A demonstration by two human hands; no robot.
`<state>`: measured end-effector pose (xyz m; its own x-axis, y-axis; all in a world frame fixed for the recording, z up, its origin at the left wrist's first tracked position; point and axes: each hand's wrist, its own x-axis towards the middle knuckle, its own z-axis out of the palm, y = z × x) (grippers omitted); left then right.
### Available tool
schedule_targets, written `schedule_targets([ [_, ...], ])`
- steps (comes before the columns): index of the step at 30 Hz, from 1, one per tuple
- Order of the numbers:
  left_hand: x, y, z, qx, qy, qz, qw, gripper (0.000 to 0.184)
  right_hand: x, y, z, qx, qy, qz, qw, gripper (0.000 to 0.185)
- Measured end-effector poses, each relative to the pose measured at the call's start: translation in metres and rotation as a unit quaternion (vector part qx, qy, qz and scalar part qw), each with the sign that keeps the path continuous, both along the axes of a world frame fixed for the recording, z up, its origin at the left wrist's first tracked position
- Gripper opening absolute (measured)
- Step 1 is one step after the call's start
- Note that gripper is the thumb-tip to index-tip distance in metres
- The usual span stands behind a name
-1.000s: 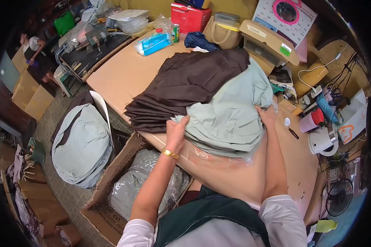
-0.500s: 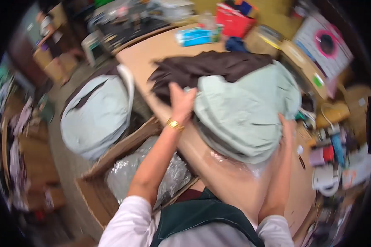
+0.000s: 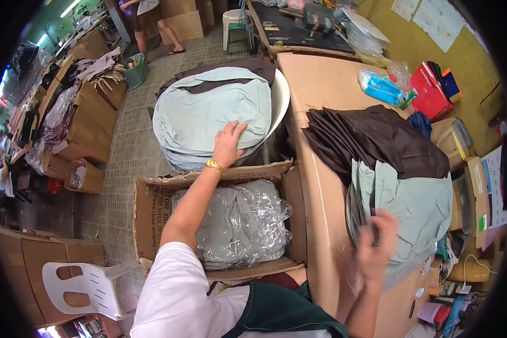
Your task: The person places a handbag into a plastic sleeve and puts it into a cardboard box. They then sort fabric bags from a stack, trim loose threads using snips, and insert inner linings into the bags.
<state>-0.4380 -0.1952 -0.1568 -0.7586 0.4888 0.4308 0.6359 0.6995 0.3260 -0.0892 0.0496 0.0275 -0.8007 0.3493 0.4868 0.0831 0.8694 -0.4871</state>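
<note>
My left hand, with a gold bracelet at the wrist, rests on the pale green fabric stack, its fingers apart. That stack sits with dark brown cloth in a round white tub. On the table, my right hand is blurred beside the front edge of pale green cloth; its grip is unclear. Dark brown cloth lies partly under and behind the green. Between tub and my body stands a cardboard box holding plastic-wrapped grey-green items.
A white plastic chair stands at lower left. Cardboard boxes and a green bin line the left. A person's legs show at the top. Blue packet, red box and mugs edge the table.
The view has swung left. My left hand has left the table cloth and moved to the tub's stack. My right hand has shifted along the green cloth, whose left side now hangs in folds.
</note>
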Motion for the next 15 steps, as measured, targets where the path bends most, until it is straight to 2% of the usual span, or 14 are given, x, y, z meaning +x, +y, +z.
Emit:
schedule_targets([
  [1,-0.009,-0.007,0.0,0.04,-0.037,-0.047,0.997,0.067,-0.017,-0.021,-0.005,-0.044,-0.071,0.073,0.994,0.026],
  [5,-0.021,-0.014,0.005,0.074,-0.079,-0.074,0.991,0.053,-0.089,-0.055,-0.062,-0.101,-0.122,0.286,0.945,0.023],
  [7,-0.031,-0.021,0.012,0.047,-0.101,-0.113,0.987,0.042,-0.127,-0.058,-0.086,-0.175,-0.155,0.319,0.919,0.022],
  [8,-0.038,-0.021,0.008,0.123,-0.171,-0.067,0.975,0.031,-0.147,-0.059,-0.101,-0.222,-0.16,0.315,0.909,0.021],
  [9,-0.053,-0.027,0.005,0.122,-0.169,-0.066,0.976,0.031,-0.166,-0.059,-0.115,-0.268,-0.165,0.308,0.898,0.019],
  [10,-0.072,-0.034,0.001,0.18,-0.27,0.047,0.945,0.031,-0.185,-0.06,-0.124,-0.374,-0.205,0.259,0.867,0.019],
  [11,-0.079,-0.038,0.001,0.302,-0.317,0.126,0.89,0.027,-0.205,-0.056,-0.137,-0.383,-0.193,0.26,0.865,0.018],
  [12,-0.085,-0.041,0.004,0.437,-0.333,0.199,0.812,0.025,-0.222,-0.054,-0.14,-0.392,-0.195,0.251,0.863,0.017],
  [13,-0.088,-0.042,0.005,0.619,-0.284,0.231,0.695,0.019,-0.233,-0.051,-0.143,-0.401,-0.196,0.241,0.862,0.016],
  [14,-0.093,-0.045,0.008,0.619,-0.286,0.23,0.694,0.019,-0.239,-0.049,-0.147,-0.401,-0.196,0.239,0.862,0.016],
  [15,-0.095,-0.048,0.014,0.695,-0.183,0.274,0.639,0.014,-0.242,-0.051,-0.144,-0.343,-0.18,0.221,0.895,0.016],
])
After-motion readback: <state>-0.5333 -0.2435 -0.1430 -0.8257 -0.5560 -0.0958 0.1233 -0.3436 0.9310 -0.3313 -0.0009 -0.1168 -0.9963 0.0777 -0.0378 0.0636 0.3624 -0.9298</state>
